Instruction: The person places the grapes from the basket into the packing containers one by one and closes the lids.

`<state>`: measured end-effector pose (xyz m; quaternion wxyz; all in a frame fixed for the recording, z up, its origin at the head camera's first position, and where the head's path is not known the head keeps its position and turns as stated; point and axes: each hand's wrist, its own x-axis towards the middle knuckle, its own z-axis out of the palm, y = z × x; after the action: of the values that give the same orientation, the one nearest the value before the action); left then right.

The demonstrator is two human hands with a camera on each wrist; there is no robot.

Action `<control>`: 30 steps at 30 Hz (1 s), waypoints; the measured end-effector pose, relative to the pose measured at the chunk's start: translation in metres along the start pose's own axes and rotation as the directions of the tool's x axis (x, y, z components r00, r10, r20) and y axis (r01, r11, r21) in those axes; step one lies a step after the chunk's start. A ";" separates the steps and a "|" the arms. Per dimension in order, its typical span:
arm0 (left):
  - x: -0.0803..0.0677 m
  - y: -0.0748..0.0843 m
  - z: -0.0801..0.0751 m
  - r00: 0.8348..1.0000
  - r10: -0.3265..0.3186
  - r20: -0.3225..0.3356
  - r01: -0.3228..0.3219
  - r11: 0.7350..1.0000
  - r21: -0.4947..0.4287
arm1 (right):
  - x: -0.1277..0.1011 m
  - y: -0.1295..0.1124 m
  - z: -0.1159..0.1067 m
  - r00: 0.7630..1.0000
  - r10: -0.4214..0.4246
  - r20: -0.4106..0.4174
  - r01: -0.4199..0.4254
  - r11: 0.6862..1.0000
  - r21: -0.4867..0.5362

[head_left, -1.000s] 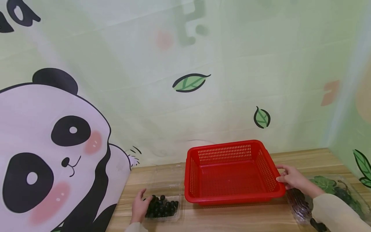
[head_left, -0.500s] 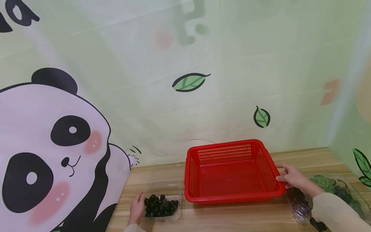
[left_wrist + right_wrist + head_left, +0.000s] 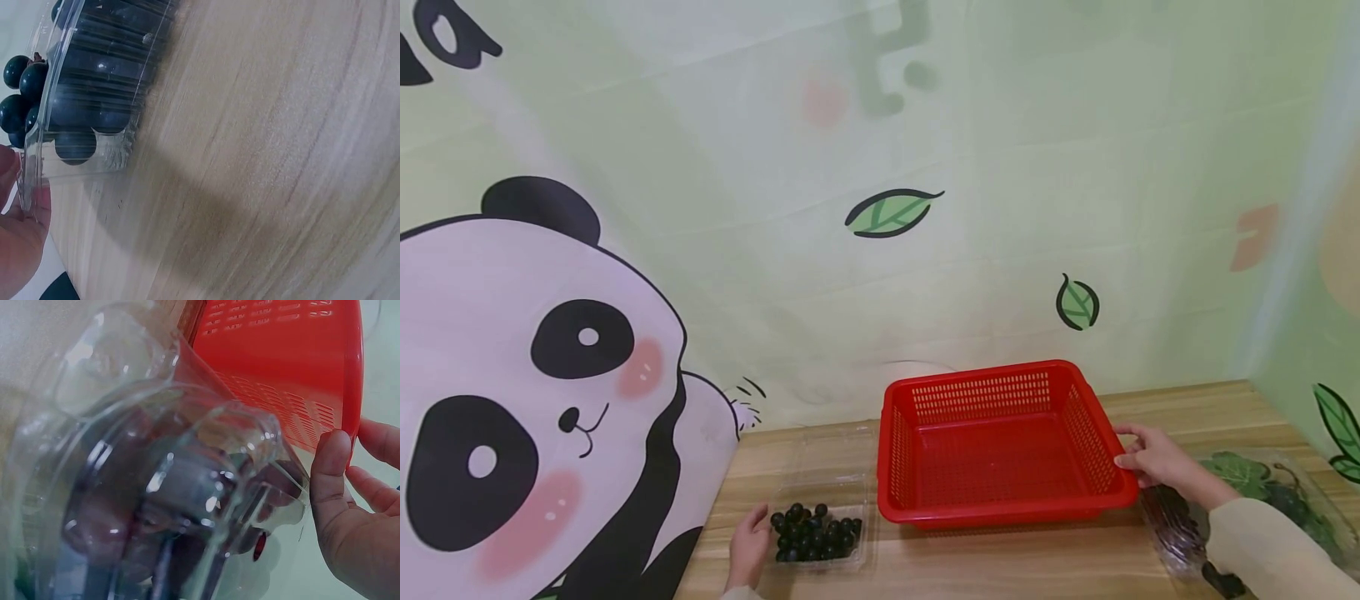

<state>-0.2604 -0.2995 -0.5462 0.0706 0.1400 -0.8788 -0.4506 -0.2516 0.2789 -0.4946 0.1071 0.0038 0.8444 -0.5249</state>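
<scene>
Fingers of right hand (image 3: 1153, 458) grip red basket (image 3: 1000, 446) rim, steadying it on desk (image 3: 1000, 558); left hand (image 3: 748, 550) fingers relaxed, touching clear blueberry punnet (image 3: 820, 537) side, bracing it.

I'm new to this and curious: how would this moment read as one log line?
left hand: touching berry box | right hand: gripping red basket rim | basket: empty | surface: wooden table

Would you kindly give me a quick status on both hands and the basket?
Left hand touches the berry tray. Right hand grips the red basket rim. Basket empty.
</scene>
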 end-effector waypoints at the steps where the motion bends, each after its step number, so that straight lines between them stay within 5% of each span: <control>1: 0.000 -0.001 0.000 1.000 0.002 0.000 -0.002 1.000 0.004 | 0.000 0.000 0.000 1.000 0.000 0.001 0.000 1.000 0.000; 13: -0.004 -0.005 -0.006 0.997 -0.081 0.020 0.081 0.997 -0.018 | -0.001 -0.003 0.001 1.000 -0.002 0.000 0.002 1.000 0.001; 24: -0.006 -0.011 -0.013 0.985 -0.074 0.153 0.089 0.992 -0.089 | -0.002 -0.006 0.001 1.000 0.014 0.002 -0.014 1.000 -0.004; 30: -0.008 -0.011 -0.017 0.969 -0.125 0.215 0.142 0.987 -0.068 | -0.002 -0.006 0.000 1.000 0.008 0.009 -0.008 1.000 -0.001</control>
<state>-0.2469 -0.3167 -0.5455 -0.0472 0.1476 -0.8504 -0.5029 -0.2502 0.2763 -0.4894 0.1129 0.0047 0.8442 -0.5240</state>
